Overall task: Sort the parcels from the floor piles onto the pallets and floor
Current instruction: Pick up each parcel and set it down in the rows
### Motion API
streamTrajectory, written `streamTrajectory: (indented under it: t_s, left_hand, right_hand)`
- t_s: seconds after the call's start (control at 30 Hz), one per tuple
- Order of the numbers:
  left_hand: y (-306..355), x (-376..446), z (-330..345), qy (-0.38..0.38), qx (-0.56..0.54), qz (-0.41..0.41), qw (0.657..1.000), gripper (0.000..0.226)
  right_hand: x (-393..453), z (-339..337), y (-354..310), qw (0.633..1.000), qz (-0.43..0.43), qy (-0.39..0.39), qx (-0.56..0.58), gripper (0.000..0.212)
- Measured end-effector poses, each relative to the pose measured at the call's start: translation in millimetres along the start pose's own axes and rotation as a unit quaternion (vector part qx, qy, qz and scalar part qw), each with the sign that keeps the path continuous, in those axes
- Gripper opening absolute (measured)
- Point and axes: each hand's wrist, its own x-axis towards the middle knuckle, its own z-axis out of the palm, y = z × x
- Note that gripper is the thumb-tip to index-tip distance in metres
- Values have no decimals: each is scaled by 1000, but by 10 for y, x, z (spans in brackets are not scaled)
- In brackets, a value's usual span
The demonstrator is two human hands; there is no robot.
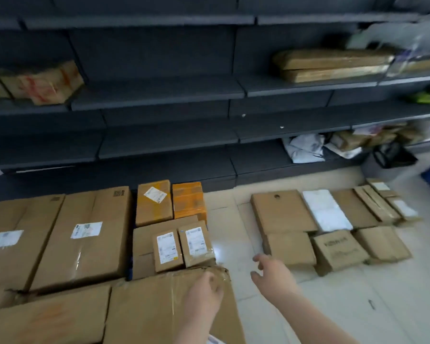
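Brown cardboard parcels cover the left floor area: two large boxes (85, 237) with white labels, two small labelled boxes (168, 249) on a flat one, and a big dented box (159, 306) nearest me. My left hand (206, 294) rests on that dented box's top right corner, fingers curled over it. My right hand (271, 271) hovers open above the tiled floor, holding nothing, just left of a small brown parcel (289, 248). A second group of flat parcels, one of them a white mailer (327, 211), lies in two rows at right.
Dark grey shelving (159, 88) runs along the back wall, holding a taped box (42, 83), a long flat brown parcel (333, 64) and a heap of bags (305, 147) at lower right. A strip of tiled floor (229, 227) separates the two parcel groups.
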Motion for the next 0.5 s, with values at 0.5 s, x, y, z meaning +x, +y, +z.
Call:
streamTrajectory:
  t_s: [0.5]
  left_hand:
    - [3035, -1424, 2221, -85, 196, 210, 954, 14]
  right_hand:
    - [-1856, -1708, 3427, 971, 205, 118, 45, 41]
